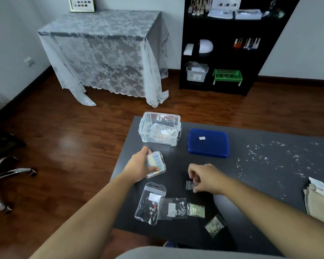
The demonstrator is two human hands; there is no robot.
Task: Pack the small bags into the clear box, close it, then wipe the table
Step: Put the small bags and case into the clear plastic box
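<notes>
The clear box point(159, 130) stands open at the table's far left corner with a few bags inside. Its blue lid point(208, 143) lies flat to the right of it. My left hand point(138, 166) grips a bag of blue nail tips point(156, 163) just in front of the box. My right hand point(206, 178) pinches a tiny clear bag point(190, 185) on the table. Near me lie a flower-print bag point(150, 202), a second clear bag point(173, 208) and two small glitter bags point(195, 209) point(214, 225).
The dark table point(260, 165) carries scattered white specks point(269, 156) on its right half. Folded beige cloths point(320, 199) rest at the right edge. A chair base point(6, 176) stands on the floor at left. A lace-covered table and a black shelf stand beyond.
</notes>
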